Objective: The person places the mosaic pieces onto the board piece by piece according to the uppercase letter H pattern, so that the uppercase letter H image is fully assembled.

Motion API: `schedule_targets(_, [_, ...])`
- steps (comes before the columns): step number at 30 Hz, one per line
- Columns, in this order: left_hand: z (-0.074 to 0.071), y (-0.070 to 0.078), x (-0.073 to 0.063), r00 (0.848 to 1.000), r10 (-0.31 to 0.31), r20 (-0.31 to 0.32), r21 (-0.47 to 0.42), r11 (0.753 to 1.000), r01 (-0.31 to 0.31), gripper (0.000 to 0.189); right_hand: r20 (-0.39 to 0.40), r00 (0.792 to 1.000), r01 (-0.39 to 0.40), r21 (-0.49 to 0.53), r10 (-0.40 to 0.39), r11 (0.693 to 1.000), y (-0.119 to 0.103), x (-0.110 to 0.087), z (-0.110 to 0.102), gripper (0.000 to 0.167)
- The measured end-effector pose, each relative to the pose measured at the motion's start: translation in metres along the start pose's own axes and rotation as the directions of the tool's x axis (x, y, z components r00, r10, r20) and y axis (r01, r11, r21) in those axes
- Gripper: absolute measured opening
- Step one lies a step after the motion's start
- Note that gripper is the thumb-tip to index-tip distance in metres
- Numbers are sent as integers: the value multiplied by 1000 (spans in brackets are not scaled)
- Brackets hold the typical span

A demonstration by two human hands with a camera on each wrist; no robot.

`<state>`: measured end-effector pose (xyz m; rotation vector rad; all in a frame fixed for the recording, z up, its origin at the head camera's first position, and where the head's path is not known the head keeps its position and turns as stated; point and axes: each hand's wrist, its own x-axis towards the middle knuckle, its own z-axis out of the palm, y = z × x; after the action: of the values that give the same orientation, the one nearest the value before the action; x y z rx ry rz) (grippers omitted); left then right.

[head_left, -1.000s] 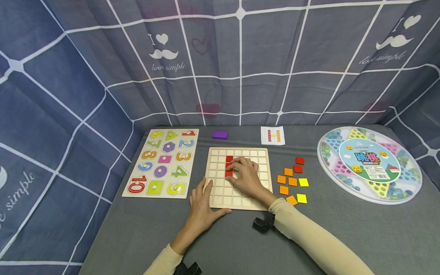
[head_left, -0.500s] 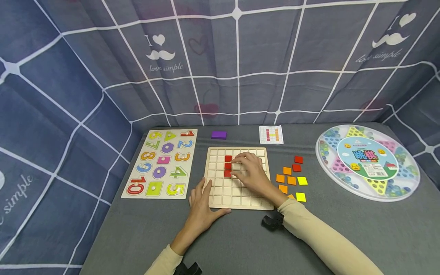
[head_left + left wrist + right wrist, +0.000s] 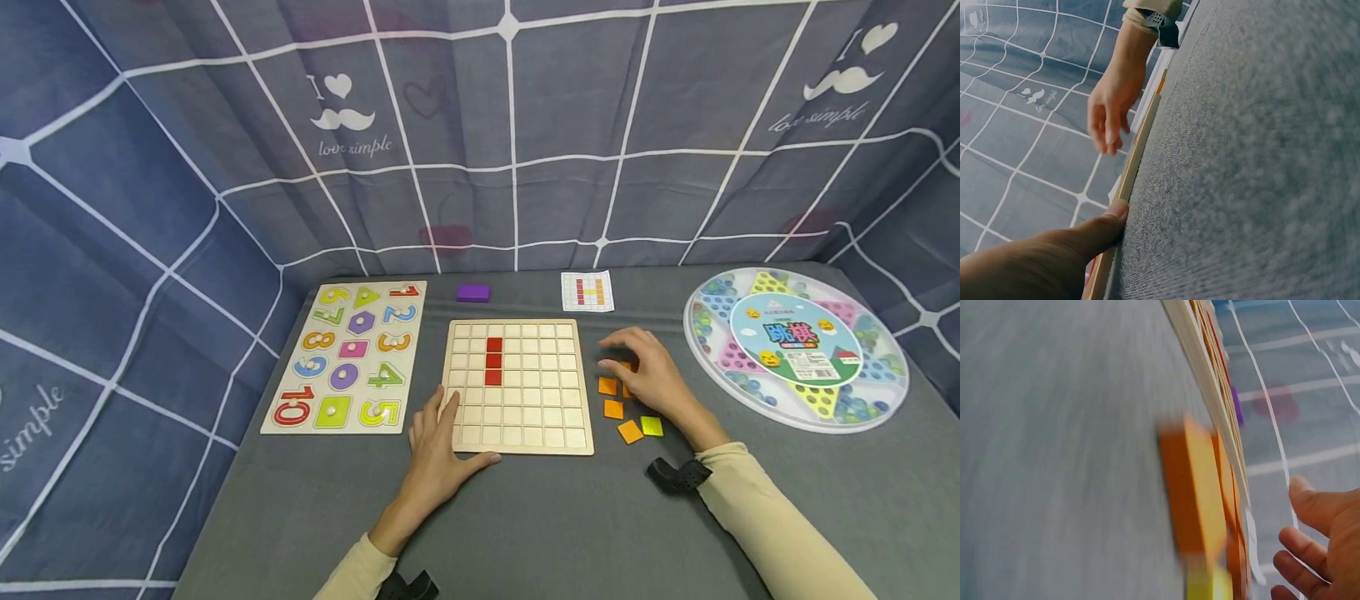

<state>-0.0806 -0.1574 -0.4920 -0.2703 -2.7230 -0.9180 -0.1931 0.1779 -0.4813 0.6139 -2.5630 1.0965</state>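
A: Nearest stuff?
B: Left hand (image 3: 433, 457) at the near left corner of the grid board (image 3: 525, 439), black device (image 3: 408, 587) on its wrist. Thumb tip on the near edge, fingers spread out along the left edge.
A: Grip?
B: Fingers apart, just steadying contact, not clamped.
A: Next?
B: Yellow tile (image 3: 652, 426) on the grey table (image 3: 540, 533), right of the board. Orange tiles (image 3: 613, 409) just beyond and left of it, loose; some partly covered, so no full count.
A: Covered by what?
B: Right hand (image 3: 654, 377), above them. Thumb and fingers apart, nothing between them in the right wrist view. That view's blurry.
A: On the board?
B: 3 red tiles (image 3: 493, 360) in 1 column, left of centre, toward the far half.
A: Either side?
B: Number puzzle (image 3: 355, 422) left, round game board (image 3: 795, 333) right, a bit farther back.
A: Farthest?
B: Pattern card (image 3: 587, 292) with coloured squares, purple block (image 3: 473, 293) to its left, both past the grid board. Then the grey-blue curtain (image 3: 442, 200) with white lines.
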Motion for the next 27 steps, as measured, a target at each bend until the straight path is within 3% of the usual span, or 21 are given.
schedule_targets(7, [-1,-1,0,1000,-4,9,-6,1000,4,107,-47,998,-45,-53,42,998,22,-19,-17,27])
schedule_targets(17, [0,0,1,1000,-9,18,1,1000,9,108,-18,997,-73,-45,72,996,30,-24,-18,28])
schedule_targets(27, [-1,0,1,1000,-2,11,-21,1000,2,107,-7,1000,-3,-28,2,1000,34,-25,-21,32])
